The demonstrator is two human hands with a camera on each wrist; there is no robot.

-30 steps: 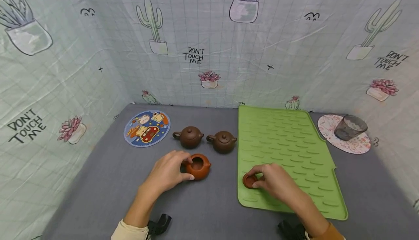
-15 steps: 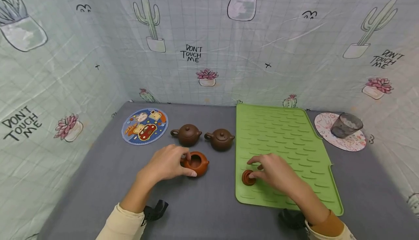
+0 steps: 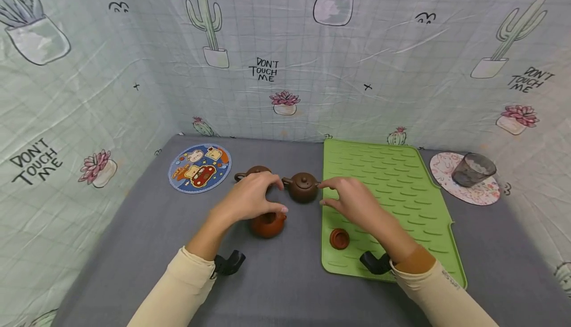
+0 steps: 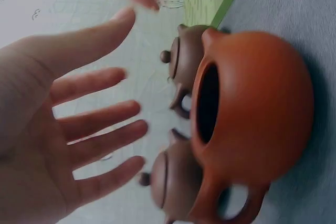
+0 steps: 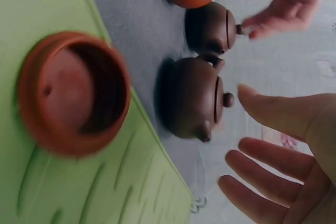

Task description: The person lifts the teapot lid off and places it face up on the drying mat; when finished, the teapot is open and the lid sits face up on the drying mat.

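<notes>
My left hand [image 3: 250, 197] hovers with fingers spread above an orange-brown clay teapot [image 3: 266, 227], whose top is uncovered. In the left wrist view the palm and fingers hold nothing. Over the left edge of the green mat my right hand [image 3: 352, 199] is raised, fingers apart and empty, near a lidded dark brown teapot [image 3: 303, 188]. The orange teapot's lid [image 3: 339, 239] lies upside down on the mat, hollow side up, below the right hand. A second dark brown teapot [image 4: 176, 179] stands behind the orange one, partly hidden by my left hand in the head view.
A green ridged mat [image 3: 379, 168] covers the right of the grey table [image 3: 285, 287]. At the back right a smoky glass [image 3: 474, 170] sits on a pink-patterned coaster [image 3: 441, 163]. A round blue cartoon mat [image 3: 199, 168] lies at the back left. Printed cloth hangs behind.
The right hand has let go of the lid, which stays on the mat, and moved up and left. The left hand has left the orange teapot and moved up toward the brown teapots.
</notes>
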